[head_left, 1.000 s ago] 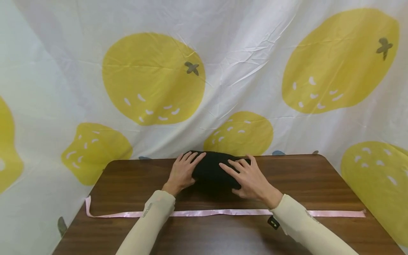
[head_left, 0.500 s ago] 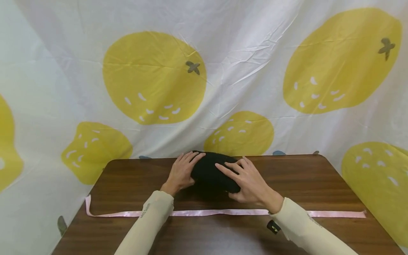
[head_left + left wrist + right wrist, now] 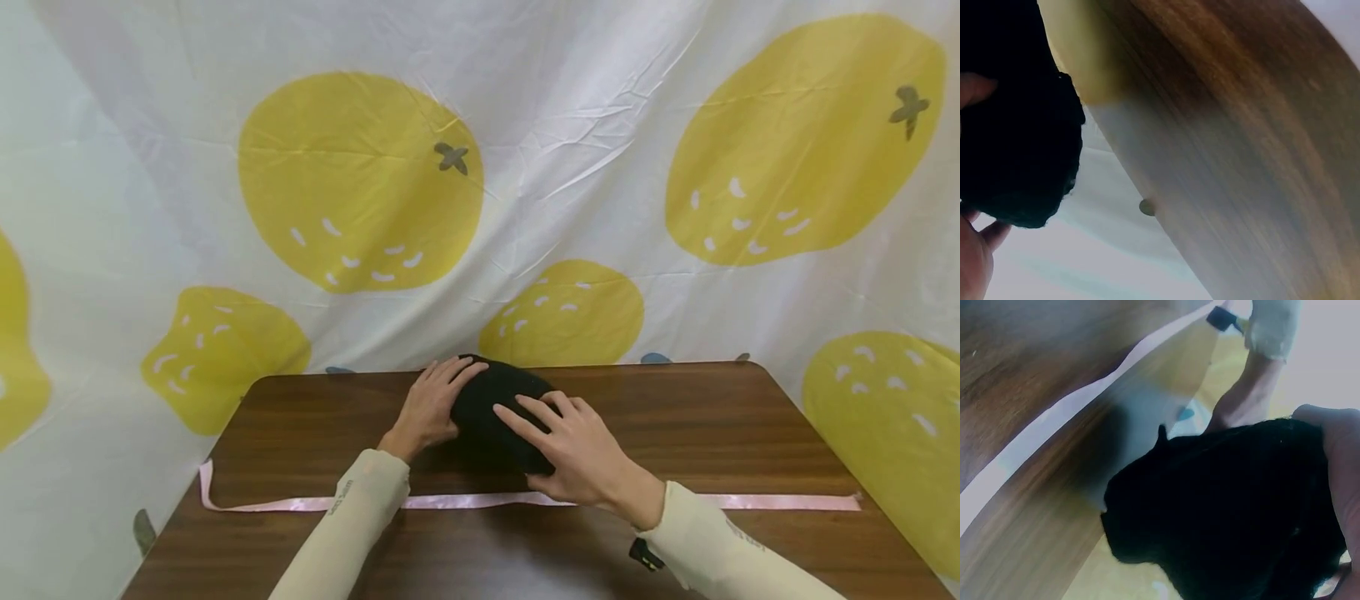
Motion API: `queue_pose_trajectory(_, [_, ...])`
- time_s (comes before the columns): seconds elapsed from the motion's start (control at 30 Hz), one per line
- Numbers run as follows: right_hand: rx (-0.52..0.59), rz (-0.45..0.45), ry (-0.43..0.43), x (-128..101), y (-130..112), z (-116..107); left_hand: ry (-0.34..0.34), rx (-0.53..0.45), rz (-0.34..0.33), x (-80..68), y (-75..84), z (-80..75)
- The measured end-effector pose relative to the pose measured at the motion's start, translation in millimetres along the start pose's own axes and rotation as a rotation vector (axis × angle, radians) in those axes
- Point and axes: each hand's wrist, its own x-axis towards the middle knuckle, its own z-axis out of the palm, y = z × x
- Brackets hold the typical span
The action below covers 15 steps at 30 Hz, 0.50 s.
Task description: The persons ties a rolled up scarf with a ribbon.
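Black knit bundle (image 3: 489, 410) between both hands; left hand (image 3: 429, 407) flat-fingered against its left end, right hand (image 3: 576, 452) spread-fingered pressing its right side; pink ribbon (image 3: 465, 501) under wrists

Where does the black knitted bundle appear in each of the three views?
Head: black knitted bundle at centre, on the far part of the table, between both hands.
Left wrist: it fills the left edge.
Right wrist: it fills the lower right.
Shared landmark: the brown wooden table.
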Motion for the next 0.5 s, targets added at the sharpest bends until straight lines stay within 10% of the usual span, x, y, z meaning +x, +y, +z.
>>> queue_pose_trajectory(0.5, [-0.145, 0.004, -0.059, 2, -34, -14, 0.042, -0.067, 0.085, 2.9, 6.4, 1.2])
